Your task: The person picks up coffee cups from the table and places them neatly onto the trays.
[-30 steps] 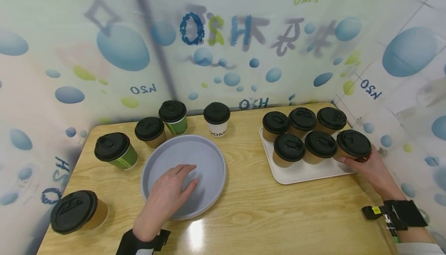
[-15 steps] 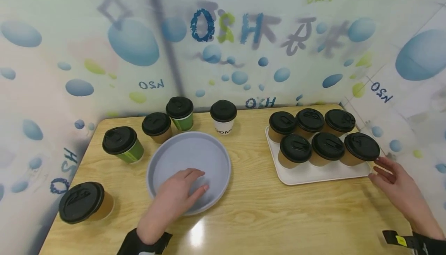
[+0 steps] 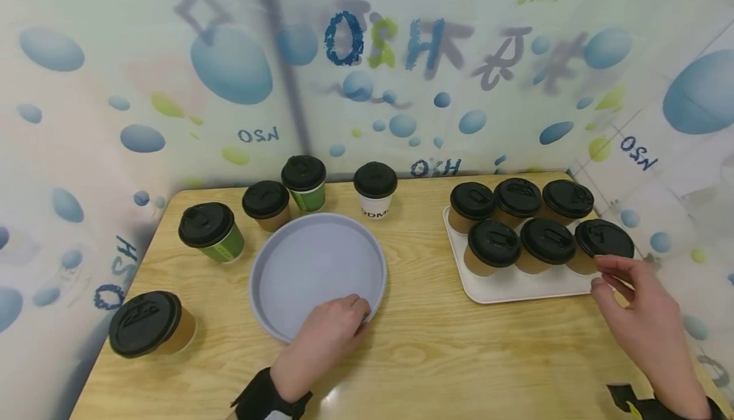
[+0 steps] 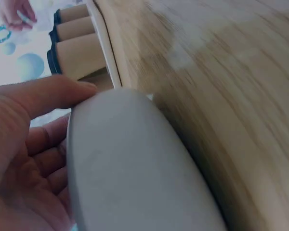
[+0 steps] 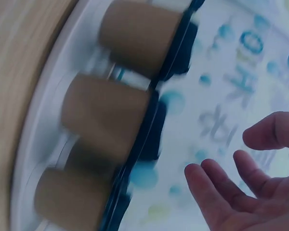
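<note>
My left hand (image 3: 327, 329) grips the near right rim of a round grey-blue tray (image 3: 315, 254). In the left wrist view the thumb lies over the rim and the other fingers are on the inner side of the tray's pale wall (image 4: 125, 159). A white rectangular tray (image 3: 499, 293) at the right carries several brown paper cups with black lids, in two rows. My right hand (image 3: 645, 311) is held beside the front right cup (image 3: 603, 239), overlapping it in the head view. Its fingers are loosely bent with nothing between them, apart from the cups in the right wrist view.
Behind and left of the round tray stand a white cup (image 3: 375, 206), two green cups (image 3: 309, 198) and a brown cup (image 3: 272, 219), all black-lidded. Another brown cup (image 3: 180, 331) leans toward the front left in view. A patterned curtain (image 3: 367, 114) closes off the table's back.
My left hand has moved from over the round tray to its near right rim and taken hold. My right hand has let go of the front right cup and lifted away.
</note>
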Action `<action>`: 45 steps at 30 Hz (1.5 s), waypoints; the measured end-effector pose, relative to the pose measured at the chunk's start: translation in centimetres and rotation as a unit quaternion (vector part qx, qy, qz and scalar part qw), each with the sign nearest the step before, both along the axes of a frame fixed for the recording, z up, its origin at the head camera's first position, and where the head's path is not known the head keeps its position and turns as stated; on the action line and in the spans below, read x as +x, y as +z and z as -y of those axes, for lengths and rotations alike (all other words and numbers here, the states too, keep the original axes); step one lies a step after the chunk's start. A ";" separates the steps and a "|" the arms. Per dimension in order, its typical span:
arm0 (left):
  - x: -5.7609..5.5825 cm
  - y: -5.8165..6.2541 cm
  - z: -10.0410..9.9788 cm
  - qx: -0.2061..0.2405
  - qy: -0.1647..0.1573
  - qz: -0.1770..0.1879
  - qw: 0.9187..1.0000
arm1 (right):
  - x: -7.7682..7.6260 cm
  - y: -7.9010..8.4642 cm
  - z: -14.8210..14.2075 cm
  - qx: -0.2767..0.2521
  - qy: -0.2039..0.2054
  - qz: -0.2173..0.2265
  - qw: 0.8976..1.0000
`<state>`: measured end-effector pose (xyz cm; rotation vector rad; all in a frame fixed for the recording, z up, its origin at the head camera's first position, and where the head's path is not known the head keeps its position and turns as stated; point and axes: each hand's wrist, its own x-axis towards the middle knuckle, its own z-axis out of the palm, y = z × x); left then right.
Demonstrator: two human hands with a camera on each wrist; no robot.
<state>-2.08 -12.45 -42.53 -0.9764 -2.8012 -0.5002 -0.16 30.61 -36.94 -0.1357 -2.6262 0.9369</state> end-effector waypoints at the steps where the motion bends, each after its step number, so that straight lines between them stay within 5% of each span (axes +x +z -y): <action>1: -0.1 -0.1 -0.2 0.002 0.000 -0.005 1.000 | -0.1 0.1 0.7 -0.001 0.023 -0.012 1.000; 7: -0.5 -0.5 -1.1 -0.001 0.012 -0.038 0.999 | -1.3 0.2 5.5 -0.016 0.142 -0.049 0.988; 15: -1.0 -0.8 -1.9 -0.006 0.028 -0.056 0.998 | -4.4 -2.2 11.6 -0.004 0.241 -0.020 0.970; 28: -1.7 -1.2 -2.7 -0.016 0.047 -0.062 0.997 | -11.6 -5.2 19.4 -0.107 0.237 0.051 0.964; 37: -1.8 -1.3 -3.0 -0.019 0.052 -0.072 0.996 | -15.7 -5.9 21.7 -0.198 0.192 0.055 0.960; 45: -1.9 -1.3 -3.2 -0.026 0.058 -0.085 0.994 | -18.7 -6.9 23.3 -0.241 0.204 0.095 0.944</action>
